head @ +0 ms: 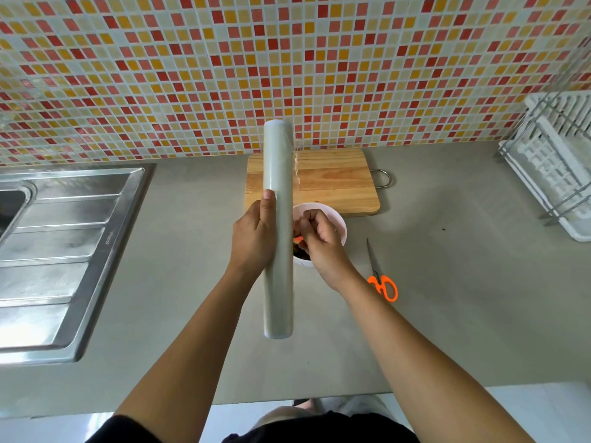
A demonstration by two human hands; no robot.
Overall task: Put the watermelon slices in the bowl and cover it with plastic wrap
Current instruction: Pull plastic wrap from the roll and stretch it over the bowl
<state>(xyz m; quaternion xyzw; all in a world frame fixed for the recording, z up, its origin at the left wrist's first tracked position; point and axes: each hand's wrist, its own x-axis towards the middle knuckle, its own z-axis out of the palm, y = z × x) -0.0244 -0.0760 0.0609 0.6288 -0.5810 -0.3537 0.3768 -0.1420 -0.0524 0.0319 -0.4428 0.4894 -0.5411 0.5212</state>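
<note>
Wrapping now, or is there fruit left to load?

Wrapping, I'd judge. The cutting board (339, 183) at the far side shows no fruit, and a little of the watermelon slices (299, 242) shows inside the bowl (339, 222). The bowl sits on the counter (447, 298) just on the near side of the board, mostly hidden under the hands.

Who holds what?

The left hand (252, 238) is wrapped round the plastic wrap roll (282, 225), thumb on top. It holds the roll above the counter, its length running near to far, just left of the bowl. The right hand (319, 241) is over the bowl, fingertips bunched against the roll's right side. It looks like a pinch on the loose edge. A thin strip of film (297, 167) shows peeled off along the far part of the roll, though at the fingers the film is too clear to see.

What does the next move ask?

A steady pull rightward across the bowl while the left hand lets the roll turn, drawing out enough sheet to pass the right rim. Then a cut: the scissors (382, 279) lie on the counter just right of the bowl.
</note>
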